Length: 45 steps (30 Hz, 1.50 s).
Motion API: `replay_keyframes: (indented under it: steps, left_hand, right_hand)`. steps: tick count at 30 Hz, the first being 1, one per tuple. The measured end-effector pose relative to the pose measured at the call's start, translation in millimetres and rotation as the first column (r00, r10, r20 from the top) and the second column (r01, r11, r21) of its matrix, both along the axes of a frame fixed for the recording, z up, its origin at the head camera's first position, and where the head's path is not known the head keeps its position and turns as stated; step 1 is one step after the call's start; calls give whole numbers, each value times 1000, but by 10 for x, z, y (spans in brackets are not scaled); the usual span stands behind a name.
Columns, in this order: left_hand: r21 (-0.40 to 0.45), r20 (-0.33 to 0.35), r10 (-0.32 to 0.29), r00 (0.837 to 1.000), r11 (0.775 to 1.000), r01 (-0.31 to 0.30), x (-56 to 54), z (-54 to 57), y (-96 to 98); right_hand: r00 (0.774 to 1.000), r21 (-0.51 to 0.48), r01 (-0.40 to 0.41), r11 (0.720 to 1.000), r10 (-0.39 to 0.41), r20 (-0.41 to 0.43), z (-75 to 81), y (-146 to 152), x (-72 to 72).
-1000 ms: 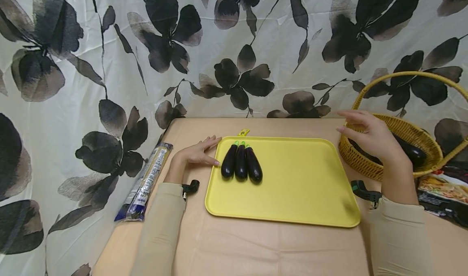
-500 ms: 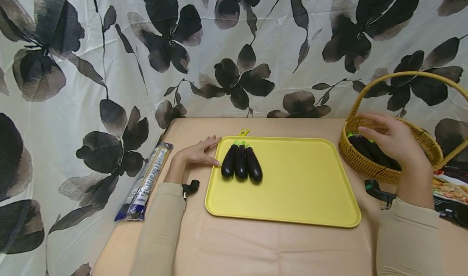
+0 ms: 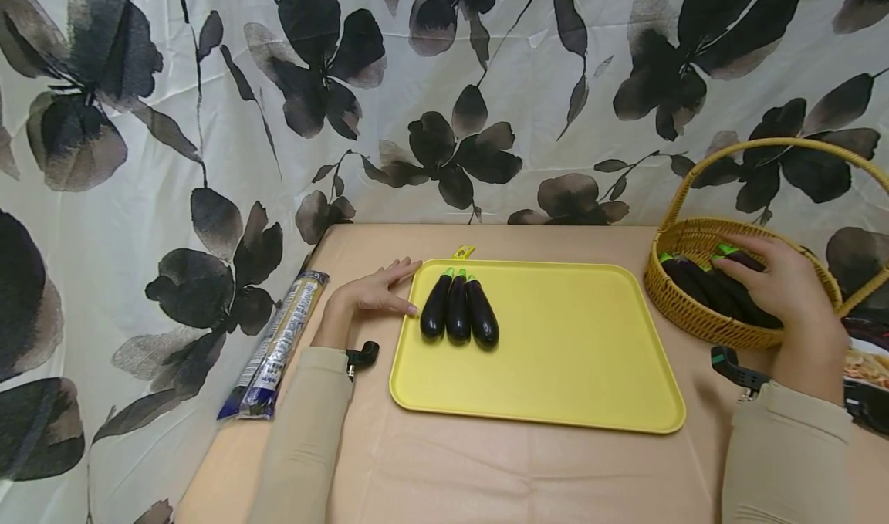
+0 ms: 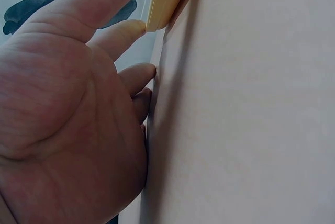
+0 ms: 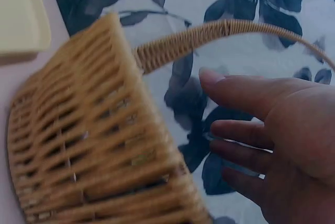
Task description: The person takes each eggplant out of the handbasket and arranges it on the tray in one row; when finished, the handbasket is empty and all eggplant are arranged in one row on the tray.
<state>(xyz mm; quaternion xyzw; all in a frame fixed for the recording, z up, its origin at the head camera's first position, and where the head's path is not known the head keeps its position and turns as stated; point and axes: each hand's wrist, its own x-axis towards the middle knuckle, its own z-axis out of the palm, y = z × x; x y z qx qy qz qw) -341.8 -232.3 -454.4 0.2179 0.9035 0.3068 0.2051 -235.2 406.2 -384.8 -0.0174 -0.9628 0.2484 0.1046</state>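
1. The left hand [image 3: 375,290] holds nothing; it touches the left edge of the yellow tray [image 3: 569,346].
2. The right hand [image 3: 792,281], also loose, is over the wicker basket [image 3: 675,304], right of the tray.
3. Three eggplants [image 3: 457,308] lie on the tray's left side; more eggplants [image 3: 703,283] sit in the basket.
4. This looks like picking another one; next, fingers should close around it.

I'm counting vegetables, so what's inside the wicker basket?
Dark eggplants with green stem ends lie inside the wicker basket. The right hand hides part of the contents, so their exact number and anything underneath cannot be seen.
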Motion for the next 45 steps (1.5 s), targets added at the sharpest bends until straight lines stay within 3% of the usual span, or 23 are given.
replay_keyframes:
  steps: [5, 12, 17, 27, 32, 37, 45]
  left_hand:
    - [-6, -5, -6, 1000, 1000, 6, -3, -11, -10]
    - [-8, -12, -11, 1000, 1000, 11, -7, -17, -12]
    - [-2, -3, -10, 1000, 1000, 10, -11, -10, -8]
    - [3, 9, -1, 1000, 1000, 1, -10, -8, -9]
    - [4, 2, -3, 1000, 1000, 3, -18, -16, -5]
    - [4, -2, -6, 1000, 1000, 6, -29, -17, -3]
    - [6, -6, -4, 1000, 1000, 4, -21, -14, 0]
  right_hand:
    - [999, 6, 51, 999, -51, 18, -65, 58, 19]
    - [999, 29, 18, 999, -19, 34, -132, 154, 33]
    - [997, 48, 56, 997, -58, 58, -197, 192, 30]
    - [978, 134, 118, 984, -138, 155, -242, 233, 16]
    - [966, 155, 113, 981, -145, 213, -262, 294, -1]
    - [961, 135, 101, 986, -132, 244, -270, 332, 2]
    - [948, 96, 151, 984, -172, 267, -239, 311, 14]
